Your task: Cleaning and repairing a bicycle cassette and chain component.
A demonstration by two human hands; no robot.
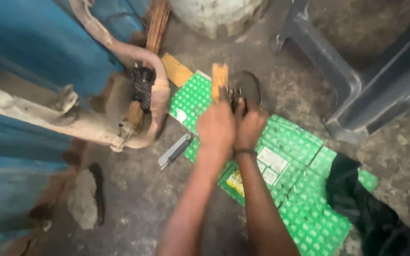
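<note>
My left hand grips a short yellowish wooden block that stands upright above my fist. Pressed close beside it, my right hand closes on a small dark metal part; a dark band sits on that wrist. Both hands hover over a flattened green patterned cardboard sheet that lies on the concrete floor. A dark round object sits on the floor just behind the hands, blurred.
A blue vehicle body with a curved pinkish metal tube fills the left. A grey folding knife lies left of the cardboard. A stone rests lower left, black cloth lower right, a dark plastic chair leg upper right.
</note>
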